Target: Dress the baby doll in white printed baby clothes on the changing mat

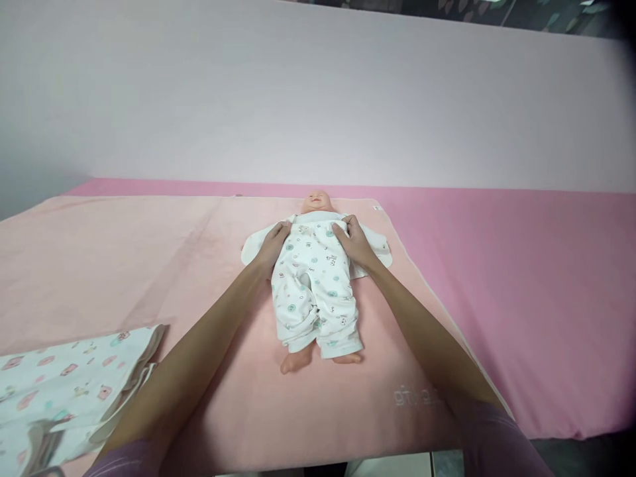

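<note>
At far left the folded cloth (74, 381) lies on the mat (213, 404), neither hand on it; next, the left hand (275, 242) has its fingers closed on one side of the pants' waist. The doll (318, 201) lies face up on the mat, its legs through the pants (315, 265), waist drawn high, bunched cuffs above bare feet. The right hand (354, 244) pinches the waist's other side; beyond, the shirt (376, 244) has its sleeve spread and some hem outside the pants
</note>
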The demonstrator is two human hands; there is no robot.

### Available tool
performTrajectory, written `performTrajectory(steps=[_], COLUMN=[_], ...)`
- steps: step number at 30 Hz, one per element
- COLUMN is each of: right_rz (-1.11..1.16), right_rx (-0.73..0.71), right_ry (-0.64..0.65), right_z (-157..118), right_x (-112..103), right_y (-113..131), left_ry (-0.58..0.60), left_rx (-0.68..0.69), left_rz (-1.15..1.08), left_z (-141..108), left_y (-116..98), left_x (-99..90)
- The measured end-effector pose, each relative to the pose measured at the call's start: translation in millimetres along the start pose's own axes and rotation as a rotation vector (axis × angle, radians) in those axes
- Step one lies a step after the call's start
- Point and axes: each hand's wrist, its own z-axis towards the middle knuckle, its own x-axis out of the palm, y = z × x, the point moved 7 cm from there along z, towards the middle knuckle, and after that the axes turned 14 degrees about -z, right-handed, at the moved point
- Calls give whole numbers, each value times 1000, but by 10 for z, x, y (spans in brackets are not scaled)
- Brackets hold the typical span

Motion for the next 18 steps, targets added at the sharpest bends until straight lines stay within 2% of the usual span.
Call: performTrajectory(steps=[3,5,9,11,14,16,18], right_rz=[-111,-136,-146,-121,-11,31,-29], right_rx=[37,85,110,97,134,238,326], right_ry=[-8,50,218,223,69,-97,-219], right_z=[133,235,360,385,395,361,310], right_x=[-15,-11,37,65,83,67,48], right_y=[3,13,105,126,22,-139,-258], left_ry=[193,276,188,141,75,35,1], left_rx=[47,69,111,74,-38,-96,-107], left_rz=[169,237,173,135,91,66,60], left_z=[83,135,277,342,408,423,427], left_y=[-199,-293,-344,-263,-82,18,66], left_x=[111,176,189,196,176,143,116])
